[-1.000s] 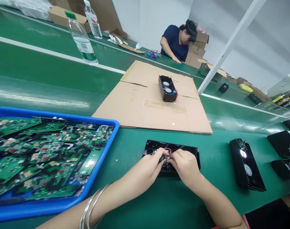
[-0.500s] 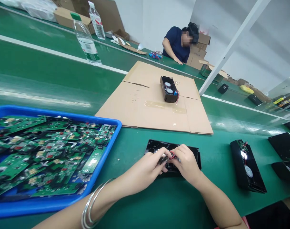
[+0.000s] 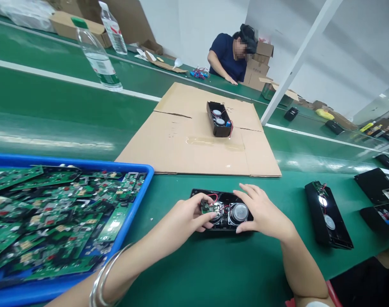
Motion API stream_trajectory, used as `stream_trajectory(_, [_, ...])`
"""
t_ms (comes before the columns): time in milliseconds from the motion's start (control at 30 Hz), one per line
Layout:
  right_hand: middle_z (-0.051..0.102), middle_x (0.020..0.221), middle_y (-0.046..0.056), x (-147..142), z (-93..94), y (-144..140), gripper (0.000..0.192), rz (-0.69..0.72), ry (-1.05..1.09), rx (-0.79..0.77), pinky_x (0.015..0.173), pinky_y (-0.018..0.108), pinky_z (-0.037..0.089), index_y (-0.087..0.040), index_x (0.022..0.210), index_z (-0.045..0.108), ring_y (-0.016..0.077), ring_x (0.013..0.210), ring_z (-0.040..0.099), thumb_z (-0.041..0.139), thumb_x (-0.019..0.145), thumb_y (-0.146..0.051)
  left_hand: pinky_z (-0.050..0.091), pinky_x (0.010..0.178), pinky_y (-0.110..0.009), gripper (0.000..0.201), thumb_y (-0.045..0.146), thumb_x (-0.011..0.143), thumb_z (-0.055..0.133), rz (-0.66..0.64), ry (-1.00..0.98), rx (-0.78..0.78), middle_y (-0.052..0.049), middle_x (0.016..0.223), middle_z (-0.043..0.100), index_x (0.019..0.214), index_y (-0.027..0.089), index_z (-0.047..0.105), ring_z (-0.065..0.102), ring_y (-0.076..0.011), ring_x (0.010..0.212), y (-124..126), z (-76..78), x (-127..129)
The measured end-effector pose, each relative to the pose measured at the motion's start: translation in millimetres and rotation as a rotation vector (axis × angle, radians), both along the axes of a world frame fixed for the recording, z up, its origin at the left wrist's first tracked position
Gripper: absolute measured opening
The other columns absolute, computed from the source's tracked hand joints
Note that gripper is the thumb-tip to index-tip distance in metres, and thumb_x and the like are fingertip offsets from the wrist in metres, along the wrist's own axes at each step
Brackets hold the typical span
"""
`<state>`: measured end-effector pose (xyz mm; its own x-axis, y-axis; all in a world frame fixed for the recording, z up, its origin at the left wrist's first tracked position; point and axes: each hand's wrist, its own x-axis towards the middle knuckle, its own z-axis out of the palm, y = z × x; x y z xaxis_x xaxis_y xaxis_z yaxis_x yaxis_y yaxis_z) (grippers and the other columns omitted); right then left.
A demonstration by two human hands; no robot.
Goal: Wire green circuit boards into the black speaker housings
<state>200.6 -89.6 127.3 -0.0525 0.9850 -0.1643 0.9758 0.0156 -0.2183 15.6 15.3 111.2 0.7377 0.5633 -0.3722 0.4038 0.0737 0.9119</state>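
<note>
My left hand (image 3: 194, 215) pinches a small green circuit board (image 3: 207, 208) over the left part of a black speaker housing (image 3: 225, 228). A red wire (image 3: 214, 196) curves beside the board. Two round speakers sit inside the housing; the right speaker (image 3: 238, 212) shows fully, while the board and fingers partly cover the left one. My right hand (image 3: 264, 209) is open, thumb and fingers spread around the housing's right end. Whether its fingertips press on the housing I cannot tell.
A blue tray (image 3: 146, 179) full of green circuit boards stands at left. Ahead, another speaker housing (image 3: 219, 123) rests on a cardboard sheet (image 3: 181, 145). More black housings (image 3: 328, 217) lie at right. A person (image 3: 228, 57) sits across the bench, near two bottles (image 3: 100, 68).
My right hand has let go of the wires near the board and moved right, its fingers spreading. My left hand keeps the board, and the speakers are uncovered. The view has shifted slightly.
</note>
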Motion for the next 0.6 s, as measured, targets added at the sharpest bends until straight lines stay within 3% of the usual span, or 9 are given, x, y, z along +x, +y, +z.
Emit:
stream_trajectory(100, [0.018, 0.143, 0.02, -1.8, -4.3, 0.0, 0.107, 0.079, -0.021, -0.141, 0.103, 0.057, 0.018, -0.014, 0.139, 0.021, 0.0338, 0.132, 0.013, 0.075, 0.054, -0.052, 0.052, 0.05, -0.027, 0.035, 0.046, 0.063, 0.055, 0.051, 0.031, -0.026, 0.001, 0.056, 0.063, 0.082, 0.018, 0.047, 0.066, -0.0197, 0.057, 3.4, 1.7, -0.1])
stream_trajectory(200, [0.014, 0.144, 0.021, -8.2, -10.8, 3.5, 0.113, 0.117, -0.057, -0.179, 0.102, 0.058, 0.017, -0.015, 0.141, 0.014, 0.0351, 0.132, 0.012, 0.077, 0.053, -0.048, 0.049, 0.046, -0.024, 0.036, 0.05, 0.062, 0.055, 0.045, 0.054, -0.029, 0.0, 0.056, 0.063, 0.074, 0.017, 0.047, 0.065, -0.0178, 0.052, 5.5, 1.6, 0.1])
stream_trajectory(400, [0.034, 0.134, 0.017, -10.7, -19.5, 9.8, 0.101, 0.098, -0.124, -0.063, 0.096, 0.05, 0.03, -0.015, 0.137, 0.029, 0.0328, 0.117, 0.035, 0.079, 0.053, -0.043, 0.044, 0.039, -0.024, 0.038, 0.054, 0.065, 0.05, 0.013, 0.038, 0.059, 0.003, 0.05, 0.056, 0.075, 0.018, 0.046, 0.059, -0.0159, 0.041, 5.3, 0.7, 0.1])
stream_trajectory(600, [0.041, 0.125, 0.017, -14.9, -23.8, 1.8, 0.103, 0.062, -0.194, 0.034, 0.091, 0.044, 0.036, -0.013, 0.134, 0.033, 0.0309, 0.109, 0.041, 0.08, 0.048, -0.044, 0.045, 0.044, -0.024, 0.037, 0.052, 0.065, 0.052, -0.075, 0.081, 0.15, 0.003, 0.054, 0.058, 0.082, 0.019, 0.049, 0.062, -0.0182, 0.05, 7.6, 9.0, -6.2])
